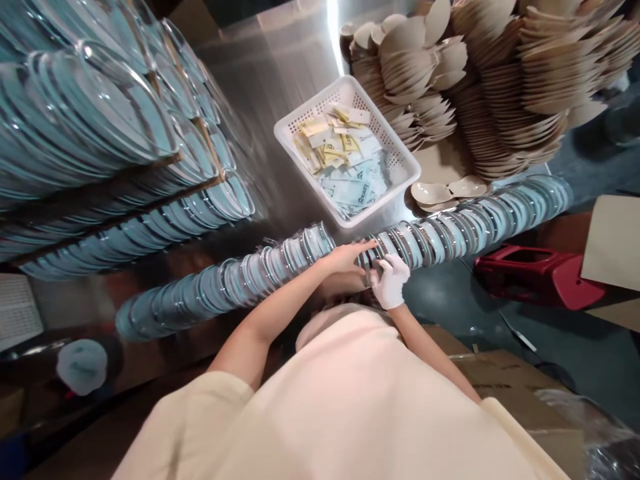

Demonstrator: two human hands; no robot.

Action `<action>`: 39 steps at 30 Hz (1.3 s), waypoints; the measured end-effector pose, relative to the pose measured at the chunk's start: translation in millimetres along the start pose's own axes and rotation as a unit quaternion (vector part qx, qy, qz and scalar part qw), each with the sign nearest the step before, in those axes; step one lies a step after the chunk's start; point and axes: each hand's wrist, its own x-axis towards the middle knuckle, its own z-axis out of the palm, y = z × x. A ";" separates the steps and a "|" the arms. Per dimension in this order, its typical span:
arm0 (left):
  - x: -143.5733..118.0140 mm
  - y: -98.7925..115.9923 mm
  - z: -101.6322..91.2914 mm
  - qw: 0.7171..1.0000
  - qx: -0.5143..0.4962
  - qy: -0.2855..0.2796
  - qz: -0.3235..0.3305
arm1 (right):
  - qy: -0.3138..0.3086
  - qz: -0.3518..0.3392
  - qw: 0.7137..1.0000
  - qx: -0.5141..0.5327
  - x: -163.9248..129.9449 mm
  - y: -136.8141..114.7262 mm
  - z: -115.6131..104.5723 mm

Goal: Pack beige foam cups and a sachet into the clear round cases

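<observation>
Stacked clear lids (75,120): cut off by left and top edges. Beige bowls (525,87): cut off at top right. Sachets (345,167) in white basket (400,150): print too small to read. Left hand (347,257): palm hidden.

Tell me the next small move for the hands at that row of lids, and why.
Probably lift one lid free: the left hand rests on top of the row of lids, and the gloved right hand pinches its edge at the same spot, beside the basket.

Food-packing workroom — steel table (280,73), stacked clear lids (100,120), piled bowls (500,80), sachet basket (345,150).
</observation>
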 end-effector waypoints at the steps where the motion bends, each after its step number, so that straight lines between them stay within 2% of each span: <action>1: -0.4 -0.7 -0.5 1.000 -0.006 0.004 0.001 | 0.004 0.000 1.000 -0.004 -8.5 5.6 -4.0; 3: -1.0 -3.3 -0.1 1.000 -0.020 0.013 0.007 | -0.018 0.004 1.000 -0.015 -18.6 12.0 -8.2; 6: -1.4 -9.2 4.6 0.999 -0.032 0.025 0.022 | -0.064 -0.003 0.998 -0.024 -16.7 11.0 -3.6; 9: -1.5 -15.1 11.4 0.998 -0.035 0.041 0.035 | -0.066 -0.043 0.997 0.000 -14.3 12.7 -1.6; 11: -2.1 -17.7 13.7 0.997 -0.033 0.051 0.043 | -0.051 -0.055 0.997 0.037 -23.8 22.6 -10.1; 13: -4.3 -17.8 13.4 0.997 -0.027 0.053 0.044 | -0.013 -0.021 0.997 0.075 -42.6 39.8 -24.8; 15: -10.0 -15.0 12.6 0.997 -0.018 0.058 0.046 | 0.042 0.049 0.993 0.103 -65.2 61.8 -41.0; 17: -21.0 -9.6 16.1 0.994 -0.004 0.091 0.056 | 0.089 0.122 0.981 0.124 -85.0 85.6 -55.0; 20: -44.8 2.7 40.7 0.976 -0.002 0.217 0.027 | 0.118 0.198 0.962 0.149 -100.2 118.9 -68.3; 23: -62.4 18.9 90.6 0.933 -0.068 0.347 -0.065 | 0.105 0.214 0.952 0.191 -95.6 146.3 -73.7; 26: -58.7 34.8 144.1 0.883 -0.156 0.410 -0.166 | 0.032 0.148 0.962 0.228 -76.1 171.3 -75.0; 29: -40.5 46.4 176.8 0.840 -0.197 0.435 -0.259 | -0.067 0.031 0.965 0.250 -50.9 200.2 -76.9; 32: -24.8 58.6 186.1 0.809 -0.123 0.484 -0.310 | -0.115 -0.016 0.959 0.260 -30.4 234.6 -82.6; 35: -13.3 77.9 186.1 0.799 0.031 0.526 -0.290 | -0.109 0.002 0.958 0.264 -20.3 270.1 -94.5; 37: -0.6 93.9 186.6 0.803 0.110 0.531 -0.247 | -0.101 0.013 0.959 0.263 -18.2 292.2 -105.5; 39: 21.9 110.2 186.9 0.827 0.161 0.501 -0.199 | -0.086 0.030 0.961 0.261 -17.2 312.5 -116.7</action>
